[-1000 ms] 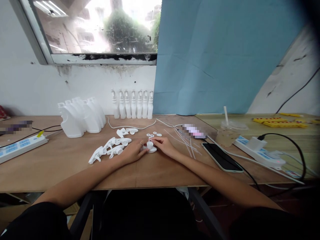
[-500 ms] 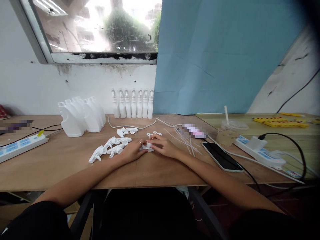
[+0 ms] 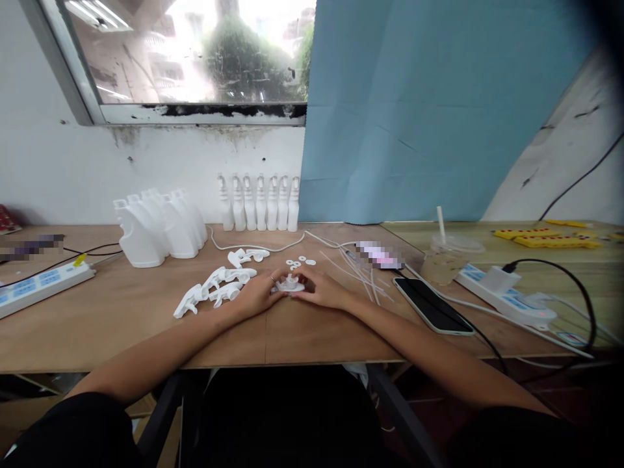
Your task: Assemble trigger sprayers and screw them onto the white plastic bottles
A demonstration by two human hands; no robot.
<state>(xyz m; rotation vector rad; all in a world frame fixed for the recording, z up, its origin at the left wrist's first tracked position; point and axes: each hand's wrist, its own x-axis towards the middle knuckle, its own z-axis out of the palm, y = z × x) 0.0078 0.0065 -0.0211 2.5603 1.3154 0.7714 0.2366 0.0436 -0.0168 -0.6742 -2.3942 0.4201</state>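
My left hand (image 3: 256,296) and my right hand (image 3: 319,289) meet at the middle of the wooden table (image 3: 146,325), both gripping a white spray trigger head (image 3: 289,284) that rests on the tabletop. A ring shows on a left finger. Several small white rings (image 3: 299,262) lie just beyond the hands. A heap of white trigger heads (image 3: 219,286) lies left of my left hand. Thin white tubes (image 3: 358,273) lie to the right of my right hand.
White bottles (image 3: 160,227) stand at the back left and a row of slim spray bottles (image 3: 258,203) against the wall. A phone (image 3: 431,304), a lidded drink cup (image 3: 446,257), power strips (image 3: 41,283) and cables lie on the table.
The trigger head has been turned in my hands: its round collar faced up earlier, and now it lies lower between my fingers. My right hand has shifted slightly nearer.
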